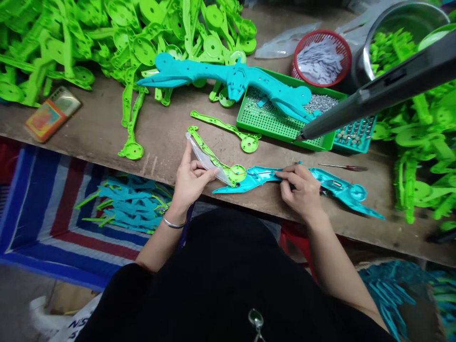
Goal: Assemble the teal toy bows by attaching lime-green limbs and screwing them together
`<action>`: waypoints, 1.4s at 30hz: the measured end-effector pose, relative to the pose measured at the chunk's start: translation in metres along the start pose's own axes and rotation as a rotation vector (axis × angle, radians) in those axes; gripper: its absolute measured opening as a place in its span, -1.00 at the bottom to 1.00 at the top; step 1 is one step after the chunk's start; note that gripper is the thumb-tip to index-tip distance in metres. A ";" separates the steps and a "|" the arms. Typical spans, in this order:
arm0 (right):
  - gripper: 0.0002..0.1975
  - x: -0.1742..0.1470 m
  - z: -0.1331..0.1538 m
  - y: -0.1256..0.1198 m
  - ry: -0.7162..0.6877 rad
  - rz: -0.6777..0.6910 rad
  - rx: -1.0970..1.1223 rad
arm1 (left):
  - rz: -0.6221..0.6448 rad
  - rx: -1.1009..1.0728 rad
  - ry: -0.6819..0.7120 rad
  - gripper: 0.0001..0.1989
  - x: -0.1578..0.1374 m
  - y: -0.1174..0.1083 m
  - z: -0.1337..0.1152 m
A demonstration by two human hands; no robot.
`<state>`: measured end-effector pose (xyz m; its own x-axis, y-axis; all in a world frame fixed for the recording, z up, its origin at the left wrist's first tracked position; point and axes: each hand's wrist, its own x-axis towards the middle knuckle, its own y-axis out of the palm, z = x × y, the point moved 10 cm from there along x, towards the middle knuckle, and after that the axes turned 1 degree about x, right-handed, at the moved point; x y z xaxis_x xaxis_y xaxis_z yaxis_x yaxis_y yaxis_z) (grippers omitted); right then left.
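My left hand (pixel 192 180) pinches a translucent white curved blade-shaped plastic piece (pixel 204 158) between thumb and fingers. This piece lies along a lime green plastic arm (pixel 217 159), whose round end (pixel 237 173) rests on the left end of a blue plastic shell (pixel 254 176). The long shell lies hollow side up at the table's front edge, with thin wires inside. My right hand (pixel 301 187) bends over its middle, the fingers closed on it. Something dark shows under the right palm; I cannot make it out. A screwdriver (pixel 347 167) lies just beyond the shell.
Behind are another blue shell (pixel 210 72), a green tray (pixel 285 135) of screws and a red basket (pixel 320 78). Lime green parts (pixel 124 38) pile up at back left. A grey power tool (pixel 374 88) juts in from the right. A phone (pixel 53 114) lies left.
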<state>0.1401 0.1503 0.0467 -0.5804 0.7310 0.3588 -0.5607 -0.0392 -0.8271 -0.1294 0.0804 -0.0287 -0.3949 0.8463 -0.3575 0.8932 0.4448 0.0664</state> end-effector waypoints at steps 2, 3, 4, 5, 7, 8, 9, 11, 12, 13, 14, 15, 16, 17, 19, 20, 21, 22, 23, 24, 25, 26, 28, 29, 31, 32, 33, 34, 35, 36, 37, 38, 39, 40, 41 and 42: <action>-0.72 0.000 -0.002 0.001 0.017 0.009 -0.004 | 0.007 -0.006 -0.024 0.27 0.001 0.000 -0.001; -0.72 0.000 -0.002 0.001 0.022 0.011 -0.006 | 0.007 -0.005 -0.034 0.28 0.001 0.000 -0.002; -0.72 0.000 -0.002 0.001 0.022 0.011 -0.006 | 0.007 -0.002 -0.043 0.28 0.001 0.000 -0.003; -0.72 0.000 -0.002 0.001 0.020 0.009 -0.004 | 0.007 0.004 -0.049 0.28 0.001 0.001 -0.004; -0.73 0.000 -0.001 0.000 0.011 0.001 0.000 | 0.011 0.019 -0.056 0.26 0.002 0.002 -0.005; -0.73 0.000 -0.001 0.000 0.005 -0.004 -0.001 | 0.014 0.024 -0.055 0.26 0.002 0.002 -0.006; -0.73 0.000 0.000 -0.001 0.002 -0.009 -0.002 | 0.019 0.026 -0.052 0.26 0.003 0.002 -0.006; -0.72 0.000 -0.001 0.000 0.009 -0.009 -0.003 | 0.034 0.022 -0.047 0.28 0.004 0.004 -0.007; -0.72 0.000 -0.002 0.001 0.018 -0.004 -0.001 | 0.043 0.016 -0.047 0.29 0.004 0.004 -0.006; -0.71 0.000 -0.004 0.002 0.029 0.004 0.002 | 0.052 0.008 -0.048 0.30 0.005 0.005 -0.006; -0.71 -0.001 -0.005 0.002 0.040 0.011 0.007 | 0.059 0.000 -0.049 0.31 0.005 0.005 -0.005; -0.71 -0.001 -0.006 0.003 0.049 0.015 0.013 | 0.064 -0.007 -0.049 0.30 0.005 0.005 -0.005; -0.71 -0.001 -0.006 0.003 0.054 0.018 0.021 | 0.068 -0.011 -0.049 0.30 0.005 0.005 -0.005; -0.70 -0.001 -0.006 0.003 0.056 0.021 0.028 | 0.071 -0.014 -0.051 0.29 0.005 0.005 -0.004; -0.71 0.000 -0.005 0.002 0.047 0.033 0.035 | 0.073 -0.013 -0.056 0.29 0.004 0.004 -0.003; -0.72 0.001 -0.003 0.001 0.037 0.043 0.031 | 0.074 -0.012 -0.059 0.29 0.004 0.004 -0.003; -0.73 0.002 -0.001 0.000 0.028 0.052 0.019 | 0.075 -0.010 -0.059 0.29 0.004 0.004 -0.003; -0.74 0.003 0.002 -0.001 0.021 0.054 0.002 | 0.077 -0.010 -0.057 0.30 0.004 0.004 -0.002; -0.75 0.006 0.005 -0.004 0.022 0.045 -0.022 | 0.078 -0.010 -0.054 0.30 0.004 0.004 -0.002; -0.76 0.009 0.008 -0.008 0.031 0.025 -0.050 | 0.078 -0.013 -0.050 0.31 0.004 0.005 -0.002; -0.78 0.012 0.013 -0.011 0.046 -0.001 -0.073 | 0.077 -0.017 -0.047 0.31 0.004 0.005 -0.002; -0.79 0.017 0.018 -0.013 0.056 -0.024 -0.079 | 0.073 -0.022 -0.047 0.31 0.004 0.005 -0.002; -0.80 0.027 0.036 -0.006 0.038 -0.007 -0.009 | 0.063 -0.033 -0.050 0.31 0.004 0.004 -0.003; -0.77 0.033 0.046 0.004 0.010 0.042 0.061 | 0.059 -0.035 -0.053 0.31 0.004 0.004 -0.003; -0.62 0.040 0.066 0.029 -0.050 0.192 0.206 | 0.053 -0.032 -0.062 0.31 0.003 0.005 -0.003; -0.56 0.042 0.073 0.042 -0.064 0.263 0.254 | 0.051 -0.027 -0.066 0.31 0.003 0.005 -0.003; -0.52 0.043 0.076 0.052 -0.063 0.317 0.283 | 0.051 -0.022 -0.069 0.31 0.003 0.005 -0.003; -0.51 0.043 0.077 0.060 -0.054 0.353 0.300 | 0.052 -0.018 -0.070 0.31 0.002 0.006 -0.003; -0.52 0.044 0.077 0.065 -0.044 0.373 0.312 | 0.053 -0.014 -0.068 0.31 0.002 0.006 -0.003; -0.53 0.045 0.076 0.067 -0.035 0.382 0.323 | 0.053 -0.012 -0.062 0.30 0.002 0.006 -0.004; -0.54 0.045 0.074 0.068 -0.029 0.387 0.334 | 0.053 -0.010 -0.051 0.29 0.002 0.006 -0.004; -0.55 0.045 0.073 0.069 -0.028 0.394 0.344 | 0.051 -0.006 -0.036 0.28 0.002 0.006 -0.005; -0.55 0.045 0.073 0.069 -0.030 0.402 0.349 | 0.046 0.001 -0.016 0.25 0.003 0.006 -0.007; -0.55 0.046 0.073 0.068 -0.034 0.408 0.351 | 0.037 0.010 0.006 0.22 0.003 0.005 -0.008; -0.55 0.046 0.073 0.068 -0.037 0.412 0.352 | 0.028 0.018 0.023 0.19 0.004 0.004 -0.010; -0.55 0.046 0.074 0.067 -0.038 0.414 0.351 | 0.020 0.022 0.033 0.16 0.004 0.004 -0.011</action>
<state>0.0321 0.1311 0.0394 -0.8120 0.5812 0.0542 -0.4402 -0.5487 -0.7108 -0.1300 0.0889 -0.0201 -0.3838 0.8641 -0.3256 0.9052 0.4217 0.0520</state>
